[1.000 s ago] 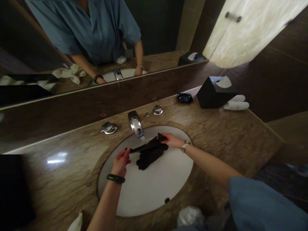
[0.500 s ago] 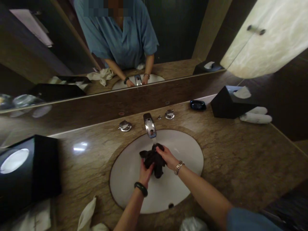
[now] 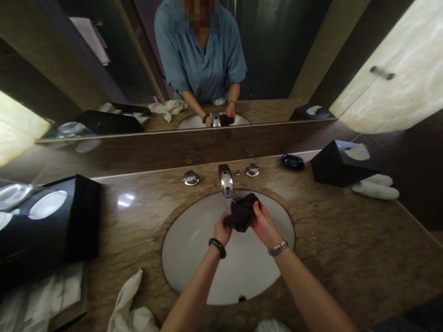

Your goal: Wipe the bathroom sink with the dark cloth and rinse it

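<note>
Dark cloth [image 3: 242, 213] bunched, both hands, mid-sink [image 3: 194, 258]

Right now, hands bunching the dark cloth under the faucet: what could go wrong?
1. The dark cloth, gripped by the left hand and right hand, sits close under the faucet; squeezing may splash the countertop.
2. The white towel lying by the sink rim could get wet.
</note>
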Motion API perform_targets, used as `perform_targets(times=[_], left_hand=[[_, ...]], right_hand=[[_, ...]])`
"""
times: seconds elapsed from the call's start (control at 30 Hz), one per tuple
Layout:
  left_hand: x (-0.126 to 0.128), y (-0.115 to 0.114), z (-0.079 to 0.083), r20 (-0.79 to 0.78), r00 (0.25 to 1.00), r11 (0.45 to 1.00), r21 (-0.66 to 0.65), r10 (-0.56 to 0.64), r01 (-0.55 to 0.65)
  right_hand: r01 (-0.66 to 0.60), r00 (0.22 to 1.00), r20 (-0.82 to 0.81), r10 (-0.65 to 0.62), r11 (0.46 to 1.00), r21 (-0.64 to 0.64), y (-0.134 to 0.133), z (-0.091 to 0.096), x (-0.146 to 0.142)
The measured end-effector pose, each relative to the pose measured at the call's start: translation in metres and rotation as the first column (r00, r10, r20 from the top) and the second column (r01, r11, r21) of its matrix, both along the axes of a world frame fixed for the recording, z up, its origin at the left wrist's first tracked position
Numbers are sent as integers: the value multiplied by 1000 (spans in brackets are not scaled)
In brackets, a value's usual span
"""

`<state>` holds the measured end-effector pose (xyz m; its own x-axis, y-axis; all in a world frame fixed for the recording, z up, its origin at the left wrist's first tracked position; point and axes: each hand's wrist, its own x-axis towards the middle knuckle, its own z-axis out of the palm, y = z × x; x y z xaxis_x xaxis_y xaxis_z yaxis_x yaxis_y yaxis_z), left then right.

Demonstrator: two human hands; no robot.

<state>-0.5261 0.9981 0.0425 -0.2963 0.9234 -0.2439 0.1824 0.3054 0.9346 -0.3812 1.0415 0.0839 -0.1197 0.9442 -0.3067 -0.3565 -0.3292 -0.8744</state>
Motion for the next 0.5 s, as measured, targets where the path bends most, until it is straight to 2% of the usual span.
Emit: perform_targets(times=[0.03,0.07,0.1,0.13,0.2,0.23,0.3,0.33,0.4,0.5], left_hand=[[-22,2,5,-56,998,1000,3,-10,10],[-44,1,10,-115,993,1000,9,-14,15],[-65,-4,15,-188,982,1000,16,-7,10],[-84,-12,19,-284,959,1000,20,-7,13],[-111,-35,20,-526,847,997,-24,-72,70],[-118,-48,17,-621,772,990,-70,-137,120],[-123,-74,5,-698,667,965,-160,-259,207],[-121,-84,-2,-684,671,958,-178,-285,225],[-113,-95,-17,-634,730,966,-159,-257,202],[-94,-86,-32,-561,811,986,-104,-164,127]], right_hand=[[4,989,145,-11,999,54,6,-2,11],[-26,943,333,-7,995,94,13,-5,24],[-87,847,531,18,991,106,18,-10,38],[-166,714,698,63,983,81,23,-15,52],[-296,456,875,159,955,-20,26,-28,75],[-333,383,906,182,942,-48,26,-35,81],[-356,345,924,167,934,-36,23,-47,80],[-361,333,930,154,932,-25,22,-54,73],[-378,316,934,165,925,-35,20,-67,47],[-428,327,908,261,898,-104,16,-82,-3]])
